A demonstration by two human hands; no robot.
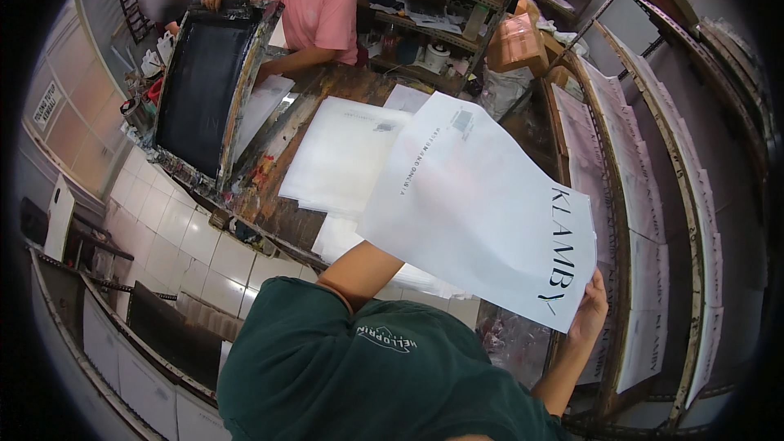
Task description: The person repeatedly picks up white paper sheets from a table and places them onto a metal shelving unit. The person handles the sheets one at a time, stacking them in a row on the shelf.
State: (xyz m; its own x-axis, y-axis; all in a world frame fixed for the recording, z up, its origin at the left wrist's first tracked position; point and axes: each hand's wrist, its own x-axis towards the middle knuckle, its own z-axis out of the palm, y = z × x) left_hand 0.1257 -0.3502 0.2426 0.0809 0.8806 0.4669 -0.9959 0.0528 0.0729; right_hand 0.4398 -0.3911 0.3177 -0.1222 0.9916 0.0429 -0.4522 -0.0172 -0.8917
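A large, thin white printed sheet [490,212] with dark lettering, perhaps a flat bag, is spread out in front of me, tilted and slightly bowed. My right hand [591,310] grips its lower right edge, thumb and fingers closed on the margin. From the lower left my left forearm [359,276] reaches under the sheet, which covers that hand and its fingers. Just beyond lies a stack of similar white sheets [335,155] on the stained wooden table [273,175]. More white sheets [339,237] show at the table's near edge, partly behind the held one.
Right of me stands a drying rack [600,147] with printed white sheets [641,278] on its shelves. At the far left a framed printing screen [200,90] is raised, beside a co-worker in a pink shirt [314,12]. Cardboard boxes [518,42] sit behind the table.
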